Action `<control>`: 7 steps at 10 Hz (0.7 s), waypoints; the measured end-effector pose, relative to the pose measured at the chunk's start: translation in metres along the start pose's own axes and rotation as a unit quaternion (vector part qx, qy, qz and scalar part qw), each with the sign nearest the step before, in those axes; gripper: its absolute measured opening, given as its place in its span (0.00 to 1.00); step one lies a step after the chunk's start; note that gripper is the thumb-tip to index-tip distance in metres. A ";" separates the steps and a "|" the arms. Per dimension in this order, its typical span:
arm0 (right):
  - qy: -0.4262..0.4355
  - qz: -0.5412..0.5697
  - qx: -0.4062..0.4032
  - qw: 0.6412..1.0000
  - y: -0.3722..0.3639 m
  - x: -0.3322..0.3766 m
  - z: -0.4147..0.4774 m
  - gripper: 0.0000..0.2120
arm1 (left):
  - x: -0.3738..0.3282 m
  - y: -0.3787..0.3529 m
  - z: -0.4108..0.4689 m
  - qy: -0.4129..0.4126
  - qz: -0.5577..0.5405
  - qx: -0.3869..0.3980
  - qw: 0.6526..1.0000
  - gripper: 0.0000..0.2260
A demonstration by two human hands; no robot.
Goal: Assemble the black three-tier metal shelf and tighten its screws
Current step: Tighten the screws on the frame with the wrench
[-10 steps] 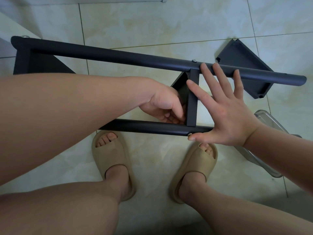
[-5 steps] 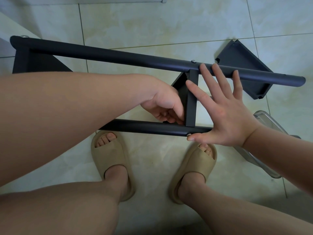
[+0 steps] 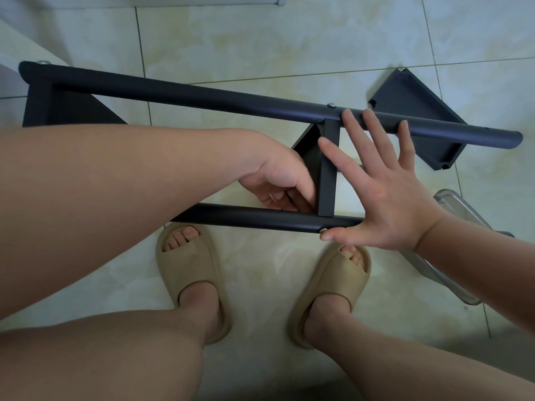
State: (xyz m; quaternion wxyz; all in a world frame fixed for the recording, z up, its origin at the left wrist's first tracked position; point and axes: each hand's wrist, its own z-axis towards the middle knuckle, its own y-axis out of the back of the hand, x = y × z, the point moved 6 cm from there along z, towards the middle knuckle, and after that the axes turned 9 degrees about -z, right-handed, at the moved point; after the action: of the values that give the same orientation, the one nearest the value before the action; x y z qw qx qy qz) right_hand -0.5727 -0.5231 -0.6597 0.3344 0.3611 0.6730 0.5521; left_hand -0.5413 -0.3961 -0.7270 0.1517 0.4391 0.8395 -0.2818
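Shelf frame [image 3: 144, 83] lies on its side over the tiles [image 3: 260, 39]; left hand [image 3: 278, 180] curls in by the middle tier [image 3: 327, 175], fingers half hidden, grip impossible to tell. Right hand [image 3: 385, 198] spreads flat, fingertips [image 3: 369, 114] on the far tube [image 3: 463, 134], thumb on the near tube [image 3: 246, 214].

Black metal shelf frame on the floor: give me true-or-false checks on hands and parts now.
1. The right hand lies open, fingers on the far black round metal tube, thumb at the near black round metal tube. True.
2. The left hand grips the far tube from above. False: it reaches between the tubes, fingers curled beside the black upright crosspiece.
3. A loose black flat metal shelf panel lies on the pale floor tiles beyond the far tube. True.
4. The feet are bare. False: they wear beige slide sandals.
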 end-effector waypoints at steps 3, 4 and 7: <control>0.001 -0.003 -0.003 1.000 0.001 0.000 0.000 0.55 | -0.006 0.003 0.001 -0.031 -0.012 -0.030 0.999 0.08; 0.001 -0.001 -0.006 1.000 0.001 0.000 0.000 0.55 | -0.005 0.003 0.001 -0.031 -0.041 -0.020 0.998 0.08; -0.001 -0.001 -0.006 1.000 0.000 -0.001 0.000 0.56 | -0.001 0.003 0.002 0.001 -0.004 -0.019 1.000 0.04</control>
State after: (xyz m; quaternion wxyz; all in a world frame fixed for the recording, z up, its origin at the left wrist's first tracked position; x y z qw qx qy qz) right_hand -0.5721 -0.5237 -0.6593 0.3376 0.3596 0.6697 0.5552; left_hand -0.5382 -0.3967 -0.7288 0.1579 0.4334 0.8464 -0.2660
